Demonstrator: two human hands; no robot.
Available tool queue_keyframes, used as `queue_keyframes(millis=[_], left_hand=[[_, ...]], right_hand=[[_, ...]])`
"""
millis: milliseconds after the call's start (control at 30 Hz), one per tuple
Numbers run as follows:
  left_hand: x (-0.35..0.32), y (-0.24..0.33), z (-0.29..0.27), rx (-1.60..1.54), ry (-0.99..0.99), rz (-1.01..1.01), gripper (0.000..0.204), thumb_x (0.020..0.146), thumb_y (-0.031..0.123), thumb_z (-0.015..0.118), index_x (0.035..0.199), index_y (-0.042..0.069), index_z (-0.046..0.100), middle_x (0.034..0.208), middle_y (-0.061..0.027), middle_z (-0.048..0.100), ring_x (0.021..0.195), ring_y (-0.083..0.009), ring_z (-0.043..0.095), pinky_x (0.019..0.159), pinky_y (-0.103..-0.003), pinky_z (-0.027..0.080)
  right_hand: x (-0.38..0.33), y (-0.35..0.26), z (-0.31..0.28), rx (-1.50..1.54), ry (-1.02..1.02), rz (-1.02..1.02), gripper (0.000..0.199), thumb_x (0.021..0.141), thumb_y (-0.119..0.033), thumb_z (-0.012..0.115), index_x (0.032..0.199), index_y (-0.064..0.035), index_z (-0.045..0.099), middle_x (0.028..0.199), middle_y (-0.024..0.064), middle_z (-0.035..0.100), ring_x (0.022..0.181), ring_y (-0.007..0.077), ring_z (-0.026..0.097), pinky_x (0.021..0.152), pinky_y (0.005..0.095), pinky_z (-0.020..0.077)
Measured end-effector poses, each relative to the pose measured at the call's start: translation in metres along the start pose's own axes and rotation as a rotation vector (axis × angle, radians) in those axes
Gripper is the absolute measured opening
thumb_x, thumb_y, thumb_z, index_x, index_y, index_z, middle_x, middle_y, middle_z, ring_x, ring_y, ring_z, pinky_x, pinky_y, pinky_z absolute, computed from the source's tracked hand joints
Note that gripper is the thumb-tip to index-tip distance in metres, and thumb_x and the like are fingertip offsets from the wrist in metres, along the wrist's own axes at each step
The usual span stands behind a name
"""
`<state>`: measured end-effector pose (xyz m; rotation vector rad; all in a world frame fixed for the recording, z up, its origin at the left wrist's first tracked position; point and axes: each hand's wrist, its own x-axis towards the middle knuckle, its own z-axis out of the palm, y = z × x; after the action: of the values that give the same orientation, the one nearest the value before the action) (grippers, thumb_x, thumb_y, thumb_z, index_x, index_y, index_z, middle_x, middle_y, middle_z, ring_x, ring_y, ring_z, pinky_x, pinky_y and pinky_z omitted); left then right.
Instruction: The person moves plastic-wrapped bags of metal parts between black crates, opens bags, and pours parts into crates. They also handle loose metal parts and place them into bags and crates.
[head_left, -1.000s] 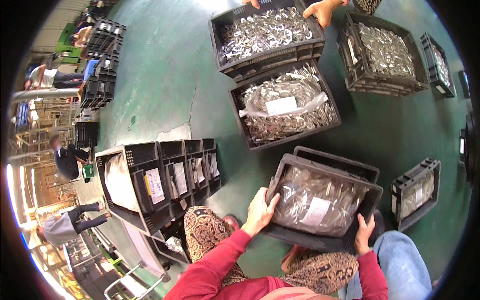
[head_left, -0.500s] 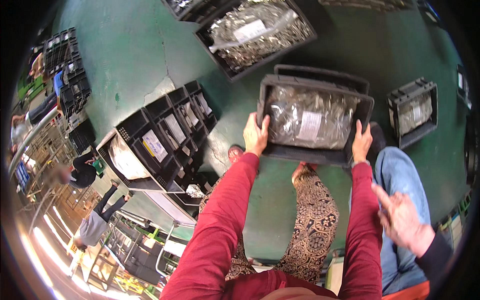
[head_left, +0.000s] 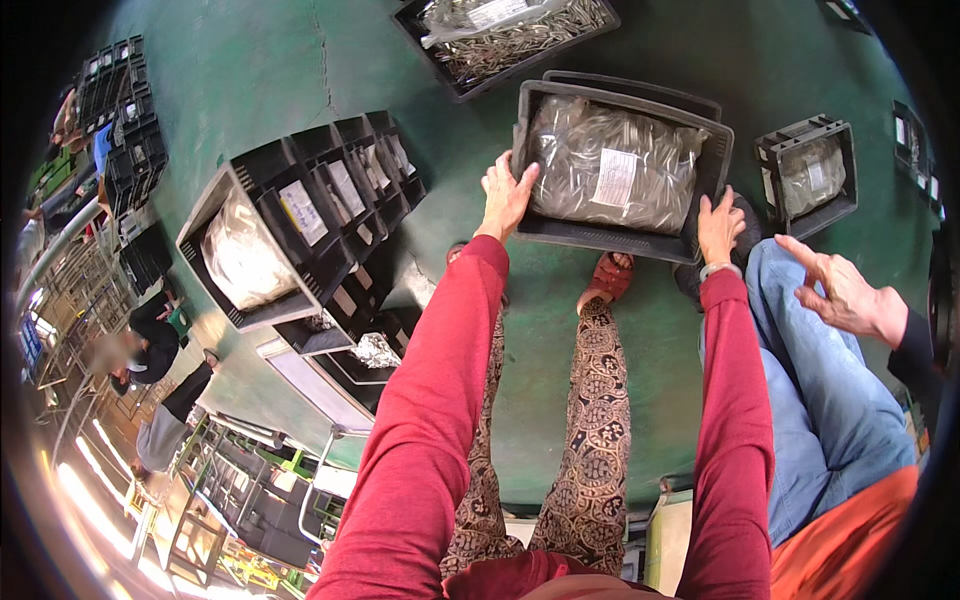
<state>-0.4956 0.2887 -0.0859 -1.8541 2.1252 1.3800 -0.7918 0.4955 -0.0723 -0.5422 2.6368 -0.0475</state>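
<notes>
Here, both hands grip a dark grey rectangular plastic crate [head_left: 560, 230] that is held up off the green floor [head_left: 240, 90], out in front of the person at arm's length. The left hand [head_left: 505, 195] clasps the crate's near left corner, fingers spread up along the short left wall. The right hand [head_left: 720, 225] is closed over the near right corner, fingers hooked on the rim. The crate's long axis runs left to right across the view, tilted slightly so the right end sits a little lower in the picture; its open top faces the camera. Inside lies a clear plastic bag of small shiny metal parts [head_left: 600, 150] with a white paper label [head_left: 615, 177] on top.

Beyond the far wall a second crate rim [head_left: 640, 88] shows, just behind. Farther off another dark crate of metal parts [head_left: 500, 45] sits on the floor. To the left stands a row of black stacked bins [head_left: 300, 215]. A small black crate [head_left: 810, 175] lies to the right. Another person's hand [head_left: 845, 295], fingers open, hovers at right above blue-trousered legs [head_left: 815, 400].
</notes>
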Motion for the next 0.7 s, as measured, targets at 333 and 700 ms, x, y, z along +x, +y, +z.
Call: queue_keyframes(millis=[333,700], left_hand=[[-0.222,-0.061,-0.064,-0.144,-0.187,-0.044,0.036,0.087,0.013,0.060,0.120,0.000,0.056,0.091,-0.0121,0.062,0.085,-0.0218,0.060,0.078,-0.036,0.048],[-0.358,0.010,-0.046,-0.475,-0.689,-0.606,0.031,0.096,0.019,0.053,0.124,0.007,0.057,0.112,-0.0084,0.059,0.104,-0.0169,0.058,0.090,-0.031,0.046]], right_hand=[[-0.060,-0.137,-0.019,-0.081,-0.169,-0.574,0.100,0.065,-0.015,0.081,0.148,-0.0161,0.025,0.143,0.0197,0.035,0.133,0.0412,0.030,0.108,0.0484,0.0310],[0.065,-0.149,0.014,-0.094,-0.482,-0.568,0.066,0.079,-0.038,0.070,0.137,-0.0150,0.048,0.138,0.0155,0.049,0.129,0.0368,0.044,0.102,0.0698,0.0237]])
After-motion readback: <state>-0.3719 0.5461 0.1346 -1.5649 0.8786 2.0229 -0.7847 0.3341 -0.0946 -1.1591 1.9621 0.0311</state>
